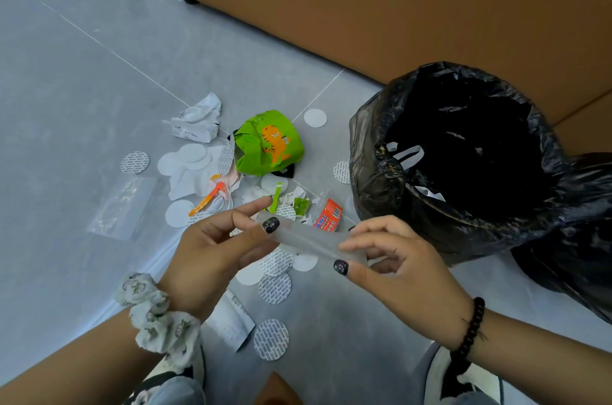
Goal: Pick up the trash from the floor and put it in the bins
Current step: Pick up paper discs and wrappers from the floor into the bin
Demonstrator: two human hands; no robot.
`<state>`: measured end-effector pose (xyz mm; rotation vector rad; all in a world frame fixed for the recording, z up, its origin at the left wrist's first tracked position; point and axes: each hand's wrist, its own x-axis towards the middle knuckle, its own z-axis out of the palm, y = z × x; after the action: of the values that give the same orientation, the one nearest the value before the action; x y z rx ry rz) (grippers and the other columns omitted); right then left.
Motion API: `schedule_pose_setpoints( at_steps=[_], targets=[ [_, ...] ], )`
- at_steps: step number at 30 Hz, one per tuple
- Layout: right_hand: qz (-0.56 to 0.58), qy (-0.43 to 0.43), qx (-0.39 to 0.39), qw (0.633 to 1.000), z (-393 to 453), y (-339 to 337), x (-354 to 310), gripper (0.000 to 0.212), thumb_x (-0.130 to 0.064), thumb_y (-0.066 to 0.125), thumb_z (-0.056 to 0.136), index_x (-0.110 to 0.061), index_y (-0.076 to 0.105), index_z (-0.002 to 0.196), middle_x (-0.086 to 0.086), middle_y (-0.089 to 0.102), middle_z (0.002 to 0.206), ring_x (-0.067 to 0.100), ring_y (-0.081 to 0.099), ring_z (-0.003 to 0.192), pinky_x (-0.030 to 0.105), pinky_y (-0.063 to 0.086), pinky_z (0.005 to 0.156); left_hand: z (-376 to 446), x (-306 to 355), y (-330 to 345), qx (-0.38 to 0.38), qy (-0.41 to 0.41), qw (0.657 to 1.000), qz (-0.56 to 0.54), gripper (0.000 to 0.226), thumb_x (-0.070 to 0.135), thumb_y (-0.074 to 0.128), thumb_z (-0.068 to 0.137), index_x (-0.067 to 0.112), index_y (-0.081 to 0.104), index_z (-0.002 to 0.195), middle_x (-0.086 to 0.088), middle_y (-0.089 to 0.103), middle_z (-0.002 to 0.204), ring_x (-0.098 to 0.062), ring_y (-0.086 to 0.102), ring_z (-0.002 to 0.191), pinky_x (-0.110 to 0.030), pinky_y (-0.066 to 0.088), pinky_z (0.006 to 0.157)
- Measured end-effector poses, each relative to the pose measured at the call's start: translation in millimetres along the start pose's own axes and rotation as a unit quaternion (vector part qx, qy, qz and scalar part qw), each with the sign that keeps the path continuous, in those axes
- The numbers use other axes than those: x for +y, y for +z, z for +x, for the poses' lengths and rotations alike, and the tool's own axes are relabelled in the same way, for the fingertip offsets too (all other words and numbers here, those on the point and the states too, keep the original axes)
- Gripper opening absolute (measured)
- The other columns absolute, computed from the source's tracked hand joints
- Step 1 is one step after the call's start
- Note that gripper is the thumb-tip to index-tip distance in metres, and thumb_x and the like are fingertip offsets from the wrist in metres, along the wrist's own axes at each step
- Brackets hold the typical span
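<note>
Both hands met above the littered floor (82, 80), near the viewer, with a clear plastic strip (308, 239) stretched between them. The left hand (215, 245) pinched the strip's left end: its thumb lay on top of the plastic, the forefinger ran behind it and pointed away to the right, and the other fingers (255, 252) curled loosely below. The right hand (394, 259) pinched the right end, thumb on the near side and curled fingers on the far side, so the plastic passed between thumb and fingers at each end and hung free in the middle, clear of the floor. A patterned scrunchie (155, 312) sat on the left wrist and a dark bead bracelet (470, 325) on the right.

Just to the right of the hands stood a bin lined with a black bag (390, 152), its mouth open; a second black bag (583, 255) lay beside it at the right edge. Beyond the hands, trash lay scattered on the grey tiles: a green wrapper with an orange cartoon cat (268, 143), a crumpled white packet (198, 119) to its left, a red packet (328, 215) close to the strip, many white paper discs (314, 118) and a flat clear bag (121, 207) to the left. A brown cabinet (397, 7) filled the far side.
</note>
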<state>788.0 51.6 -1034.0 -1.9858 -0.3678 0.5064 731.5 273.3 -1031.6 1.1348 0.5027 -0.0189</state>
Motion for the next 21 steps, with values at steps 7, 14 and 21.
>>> schedule_pose_setpoints(
  at_steps=[7,14,21],
  targets=[
    [0.339,0.331,-0.028,0.88,9.1,0.0,-11.3,0.032,-0.031,0.065,0.08,-0.007,0.066,0.101,0.011,0.071,0.097,0.022,0.067,0.071,0.034,0.058,0.066,-4.6,-1.4,-1.6,-0.077,0.012,0.997,0.028,0.015,0.017,0.071,0.05,0.011,0.058,0.049,-0.004,0.064,0.124,-0.032,0.065,0.105,-0.032,0.056,0.072],
    [-0.012,0.204,-0.082,0.975,11.2,2.6,-7.3,0.112,-0.066,0.082,0.039,-0.039,0.033,0.136,-0.02,0.035,0.134,-0.002,0.032,0.129,0.024,0.03,0.107,-5.1,-5.3,-1.3,-0.131,-0.043,0.99,0.037,0.01,0.014,0.064,0.053,0.014,0.056,0.058,-0.003,0.062,0.127,-0.038,0.068,0.096,-0.033,0.056,0.063],
    [0.189,0.222,-0.188,0.938,20.9,12.6,-7.9,0.076,-0.018,0.084,0.058,-0.017,0.05,0.126,-0.001,0.07,0.084,0.01,0.065,0.082,0.028,0.052,0.085,-2.7,-6.1,8.6,-0.117,-0.043,0.992,-0.015,0.047,0.016,0.078,0.052,0.012,0.061,0.096,-0.001,0.063,0.125,-0.025,0.068,0.099,-0.029,0.057,0.065]
  ],
)
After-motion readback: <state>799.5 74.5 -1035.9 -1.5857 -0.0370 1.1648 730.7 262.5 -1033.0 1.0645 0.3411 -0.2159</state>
